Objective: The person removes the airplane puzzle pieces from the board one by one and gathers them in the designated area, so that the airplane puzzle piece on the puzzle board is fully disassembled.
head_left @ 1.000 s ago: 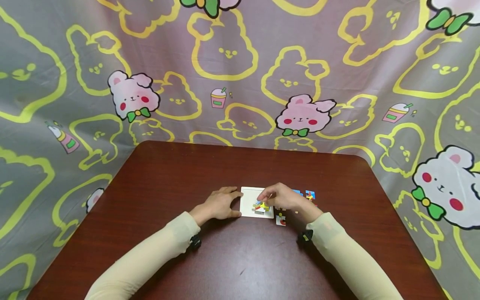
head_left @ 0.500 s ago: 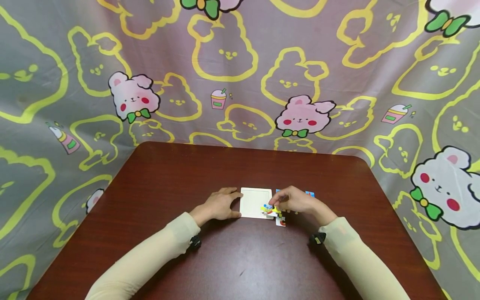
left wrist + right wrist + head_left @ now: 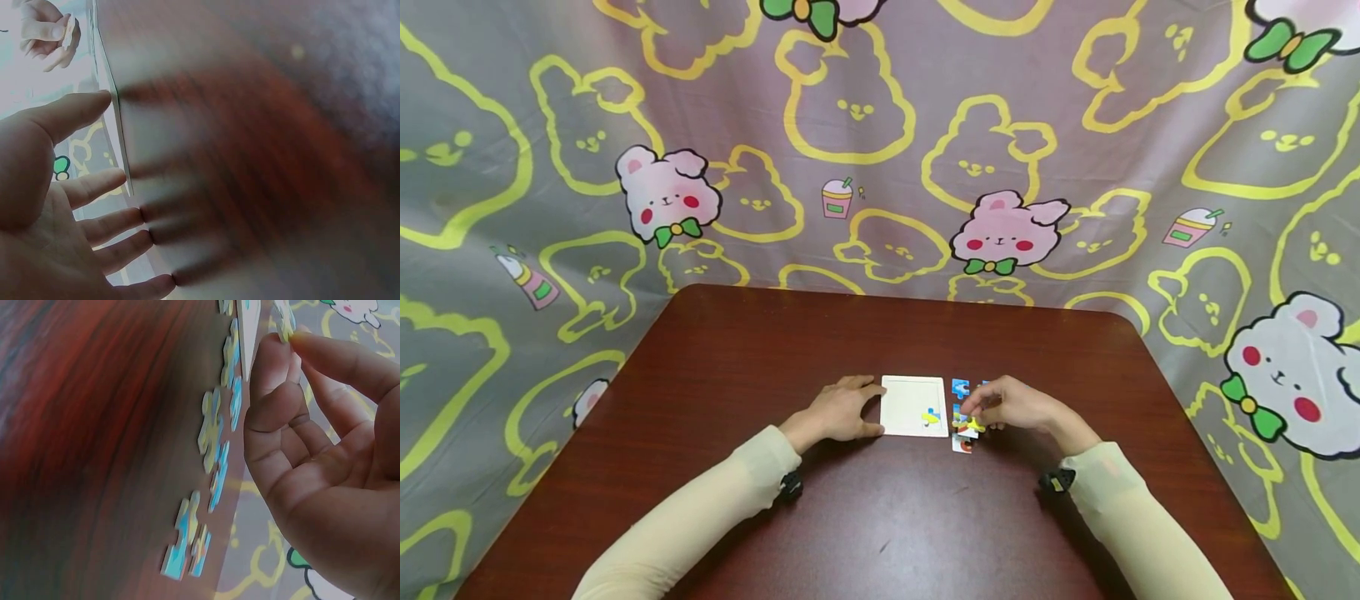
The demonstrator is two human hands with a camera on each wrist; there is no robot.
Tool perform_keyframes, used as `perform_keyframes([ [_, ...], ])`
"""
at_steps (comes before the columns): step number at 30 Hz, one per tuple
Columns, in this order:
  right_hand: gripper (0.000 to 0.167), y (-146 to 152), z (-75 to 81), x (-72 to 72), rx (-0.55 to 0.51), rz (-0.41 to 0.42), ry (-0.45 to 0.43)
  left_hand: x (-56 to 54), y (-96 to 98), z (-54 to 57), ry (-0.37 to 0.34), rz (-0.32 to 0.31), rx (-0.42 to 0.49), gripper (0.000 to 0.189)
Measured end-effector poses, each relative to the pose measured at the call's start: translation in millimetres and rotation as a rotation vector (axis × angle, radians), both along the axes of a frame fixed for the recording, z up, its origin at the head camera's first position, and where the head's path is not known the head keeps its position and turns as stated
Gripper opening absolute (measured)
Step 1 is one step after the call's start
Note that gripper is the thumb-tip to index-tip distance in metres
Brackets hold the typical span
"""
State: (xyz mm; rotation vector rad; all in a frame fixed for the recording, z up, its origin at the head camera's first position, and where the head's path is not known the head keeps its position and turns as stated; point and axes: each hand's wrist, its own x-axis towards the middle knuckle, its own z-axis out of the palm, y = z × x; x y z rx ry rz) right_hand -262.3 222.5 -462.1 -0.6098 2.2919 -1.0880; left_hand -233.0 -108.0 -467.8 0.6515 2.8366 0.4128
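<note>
My left hand (image 3: 838,408) lies at the left edge of a shallow white puzzle tray (image 3: 904,404). In the left wrist view its thumb and index fingertip (image 3: 115,177) touch the tray's edge, the fingers spread and fairly straight. One yellow and blue jigsaw piece (image 3: 932,418) lies in the tray's near right corner. Just right of the tray, my right hand (image 3: 1018,403) pinches another jigsaw piece (image 3: 972,427) between thumb and index finger, above the loose pieces. The right wrist view shows this pinched piece (image 3: 285,320) edge-on and raised.
Several loose jigsaw pieces lie on the brown table (image 3: 760,350) right of the tray, among them a blue one (image 3: 960,388) and a white and red one (image 3: 961,444). My right hand covers some. A patterned curtain (image 3: 880,183) hangs round the table's far side.
My right hand has moved right, carrying its piece from over the tray to over the loose pieces. The piece in the tray's corner has come into plain sight. My left hand stays put.
</note>
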Motion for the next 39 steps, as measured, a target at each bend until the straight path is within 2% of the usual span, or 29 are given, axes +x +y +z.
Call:
perform_keyframes([
  [10, 0.019, 18, -3.5, 1.3, 0.01, 0.021, -0.026, 0.2, 1.7, 0.7, -0.004, 0.018, 0.003, 0.07],
  [21, 0.019, 33, -5.6, 4.4, 0.031, 0.025, -0.03, -2.4, 0.9, -3.7, 0.008, 0.01, 0.009, 0.07],
  [39, 0.02, 36, -5.2, 7.6, 0.005, 0.007, -0.061, -2.8, 1.4, -3.4, -0.002, 0.016, 0.003, 0.07],
])
